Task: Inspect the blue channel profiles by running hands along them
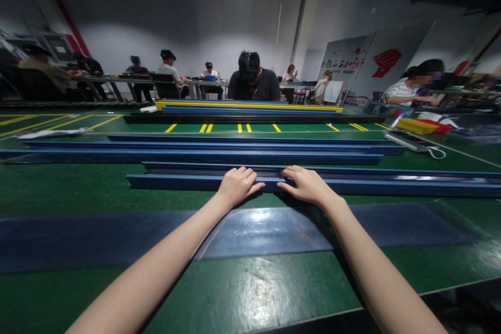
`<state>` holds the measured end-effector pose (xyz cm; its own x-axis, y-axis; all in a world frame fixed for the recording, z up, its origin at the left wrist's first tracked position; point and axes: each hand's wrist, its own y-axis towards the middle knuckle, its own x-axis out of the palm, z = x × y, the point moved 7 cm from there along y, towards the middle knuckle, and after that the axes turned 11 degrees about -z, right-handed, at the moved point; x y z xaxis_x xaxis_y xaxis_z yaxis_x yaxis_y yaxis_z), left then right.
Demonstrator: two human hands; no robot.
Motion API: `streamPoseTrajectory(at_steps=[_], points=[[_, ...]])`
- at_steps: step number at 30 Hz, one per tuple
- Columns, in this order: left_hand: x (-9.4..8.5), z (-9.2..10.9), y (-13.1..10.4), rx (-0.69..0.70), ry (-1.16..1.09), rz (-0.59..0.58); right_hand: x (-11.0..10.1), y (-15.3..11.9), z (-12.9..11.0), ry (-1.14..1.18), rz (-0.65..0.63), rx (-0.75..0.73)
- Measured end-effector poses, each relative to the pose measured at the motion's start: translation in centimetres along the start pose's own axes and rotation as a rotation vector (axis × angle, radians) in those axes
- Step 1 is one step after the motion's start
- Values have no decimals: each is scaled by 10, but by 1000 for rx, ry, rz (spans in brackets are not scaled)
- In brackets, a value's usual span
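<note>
Across the green table [242, 282], right under both hands, lies the blue rail [364, 187], and what a long piece it is! It runs crosswise and out past the right edge of my view, its left end well inside it. I'm looking at a channel shape: a front wall, a back wall behind it, a darker groove between, all in deep, smooth blue, with pale glints streaking the groove over on the right. And the hands! The left hand [236, 187] is half open on the rail, fingers bent over it, thumb parted and pointing right along the front wall. The right hand [306, 184] mirrors it, curved and half open, thumb pointing left, a short stretch of blue showing between the two. Whether either one really grips, I can't tell from my end. Nearer me, a clear strip [262, 235] lies flat; beyond, more blue rails [235, 157] lie roughly parallel.
</note>
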<state>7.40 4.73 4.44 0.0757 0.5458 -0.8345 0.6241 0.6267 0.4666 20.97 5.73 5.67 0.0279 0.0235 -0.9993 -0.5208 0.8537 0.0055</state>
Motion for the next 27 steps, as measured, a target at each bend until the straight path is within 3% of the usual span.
streamPoseTrajectory(at_steps=[27], points=[[2,0,-1,-5,21,18,1,2,0,-67,-55,41]])
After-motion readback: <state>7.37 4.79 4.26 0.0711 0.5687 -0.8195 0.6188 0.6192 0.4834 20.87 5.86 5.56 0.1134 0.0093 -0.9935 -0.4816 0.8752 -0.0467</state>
